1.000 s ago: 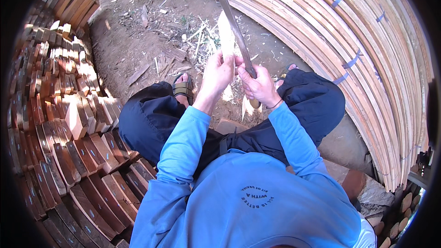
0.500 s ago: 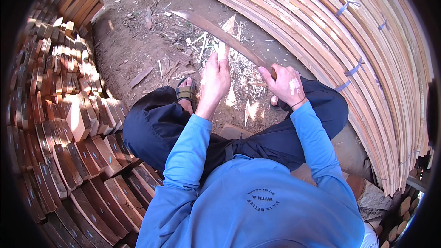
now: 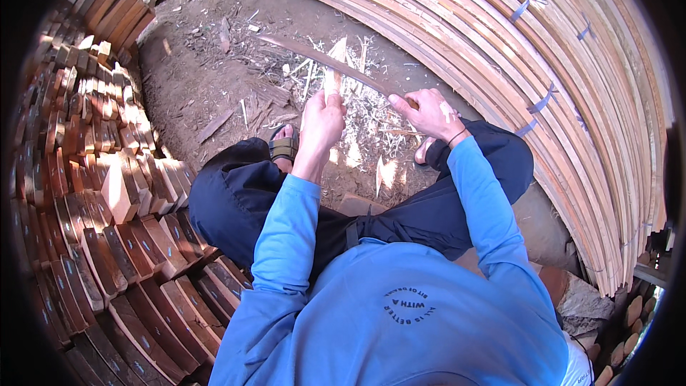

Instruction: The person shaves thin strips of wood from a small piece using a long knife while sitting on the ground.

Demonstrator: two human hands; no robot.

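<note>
My left hand [image 3: 322, 123] is closed around the lower part of a pale wooden stake [image 3: 332, 84], whose pointed end is away from me. A machete [image 3: 359, 76] is gripped in my right hand [image 3: 430, 114], its handle mostly hidden by the fingers. The long dark blade reaches to the left and crosses over the stake between my left hand and the tip. Whether the edge touches the wood, I cannot tell. Beneath both hands, pale wood shavings [image 3: 364, 111] litter the dirt.
Stacked short boards [image 3: 153, 243] rise along the left. Long wooden strips [image 3: 457, 36], tied in bundles, curve across the far and right sides. My sandalled left foot [image 3: 284, 146] and bent knees flank the shavings. A stone block [image 3: 582, 300] sits at the lower right.
The machete's blade has come down a little nearer to my left hand, and its tip is lower in view. My right hand has shifted slightly left and away. Both grips are unchanged.
</note>
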